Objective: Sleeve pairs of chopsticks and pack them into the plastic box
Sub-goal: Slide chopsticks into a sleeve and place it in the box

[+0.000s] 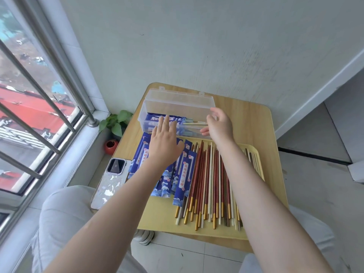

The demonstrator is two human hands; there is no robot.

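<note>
The clear plastic box [178, 104] stands open at the table's far side, with several blue-sleeved chopstick pairs [155, 118] lying in it. My left hand [164, 143] is flat with its fingers spread, and its fingertips reach over the box's front wall onto those sleeves. My right hand [218, 124] curls at the box's right end. Pale chopstick ends [194, 124] poke out of a sleeve between its thumb and fingers, and whether it grips them is unclear. Empty blue paper sleeves [184, 174] lie fanned on the yellow tray [163, 217], beside loose red, white and brown chopsticks [209, 180].
A phone [111, 180] in a pale case lies at the small wooden table's [248, 117] left edge. A potted plant [116, 123] and a red pot [111, 146] sit on the floor by the window. A wall is right behind the table. My knees are under its near edge.
</note>
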